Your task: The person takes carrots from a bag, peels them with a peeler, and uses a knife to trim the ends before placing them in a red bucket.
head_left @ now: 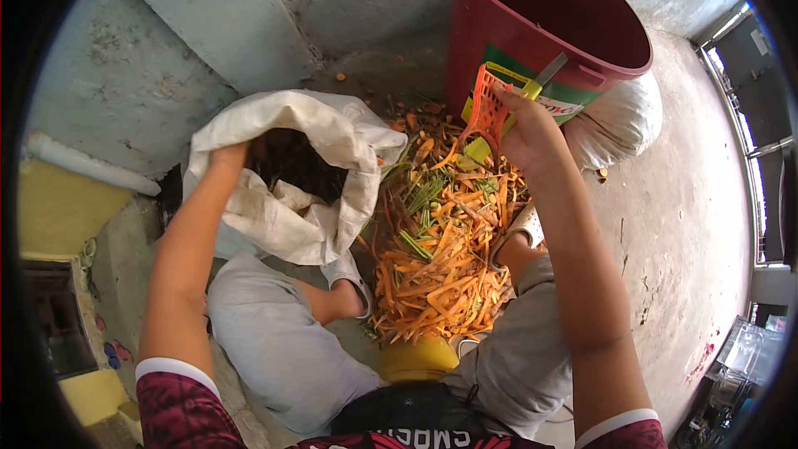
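My left hand (pixel 232 155) reaches into the mouth of a white woven sack (pixel 287 220), its fingers hidden among the dark contents. At the right, my right hand (pixel 529 135) is closed round a yellow-handled knife (pixel 532 88) with its flat metal blade pointing up. In the same hand, or pressed against it, is an orange plastic tool (pixel 485 100) with a perforated face. Below that hand lies a heap of orange peelings (pixel 440 283), carrot-like, with green stalks (pixel 426 195) mixed in.
A large maroon bin (pixel 515 21) stands behind the heap, with a stuffed white sack (pixel 619 120) at its right. My feet in pale clogs (pixel 349 278) flank the peelings. A yellow object (pixel 418 357) sits between my legs. Grey walls (pixel 349 0) rise behind the sack.
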Motion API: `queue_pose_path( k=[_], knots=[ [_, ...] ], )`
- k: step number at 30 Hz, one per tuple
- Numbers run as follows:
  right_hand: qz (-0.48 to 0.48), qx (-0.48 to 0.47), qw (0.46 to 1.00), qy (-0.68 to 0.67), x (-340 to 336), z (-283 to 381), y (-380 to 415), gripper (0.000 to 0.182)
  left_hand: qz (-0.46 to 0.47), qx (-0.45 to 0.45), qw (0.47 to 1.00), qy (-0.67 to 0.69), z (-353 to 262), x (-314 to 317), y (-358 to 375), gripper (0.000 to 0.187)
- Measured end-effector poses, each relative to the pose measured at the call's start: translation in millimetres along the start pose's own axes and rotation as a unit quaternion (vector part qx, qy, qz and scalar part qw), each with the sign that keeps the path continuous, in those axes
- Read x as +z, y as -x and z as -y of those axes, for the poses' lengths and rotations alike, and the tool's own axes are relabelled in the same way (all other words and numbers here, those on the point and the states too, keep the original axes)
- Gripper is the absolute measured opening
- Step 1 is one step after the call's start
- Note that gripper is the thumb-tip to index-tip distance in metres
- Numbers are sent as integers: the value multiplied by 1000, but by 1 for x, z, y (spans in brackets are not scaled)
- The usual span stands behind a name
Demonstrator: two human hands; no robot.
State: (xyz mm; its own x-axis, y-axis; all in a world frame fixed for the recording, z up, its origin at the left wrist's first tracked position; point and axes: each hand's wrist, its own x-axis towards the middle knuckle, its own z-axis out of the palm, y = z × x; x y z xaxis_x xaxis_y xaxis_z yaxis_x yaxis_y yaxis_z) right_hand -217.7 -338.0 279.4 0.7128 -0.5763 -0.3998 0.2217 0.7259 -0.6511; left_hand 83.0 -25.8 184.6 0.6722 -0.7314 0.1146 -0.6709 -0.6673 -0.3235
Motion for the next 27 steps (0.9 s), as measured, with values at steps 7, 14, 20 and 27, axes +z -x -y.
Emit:
queue_pose_path(
  k=[7, 14, 20, 27],
  knots=[
    [14, 9, 996, 89, -13, -9, -13, 17, 234, 392, 884, 103, -77, 45, 84, 49],
    [18, 11, 991, 135, -26, -7, -17, 17, 791, 121, 537, 266, -58, 92, 111, 40],
    [-11, -7, 990, 142, -28, -12, -24, 17, 656, -81, 642, 389, -46, 92, 70, 23],
    [-14, 21, 985, 168, -26, -22, -28, 20, 462, -93, 862, 187, -17, 151, 28, 28]
  ],
)
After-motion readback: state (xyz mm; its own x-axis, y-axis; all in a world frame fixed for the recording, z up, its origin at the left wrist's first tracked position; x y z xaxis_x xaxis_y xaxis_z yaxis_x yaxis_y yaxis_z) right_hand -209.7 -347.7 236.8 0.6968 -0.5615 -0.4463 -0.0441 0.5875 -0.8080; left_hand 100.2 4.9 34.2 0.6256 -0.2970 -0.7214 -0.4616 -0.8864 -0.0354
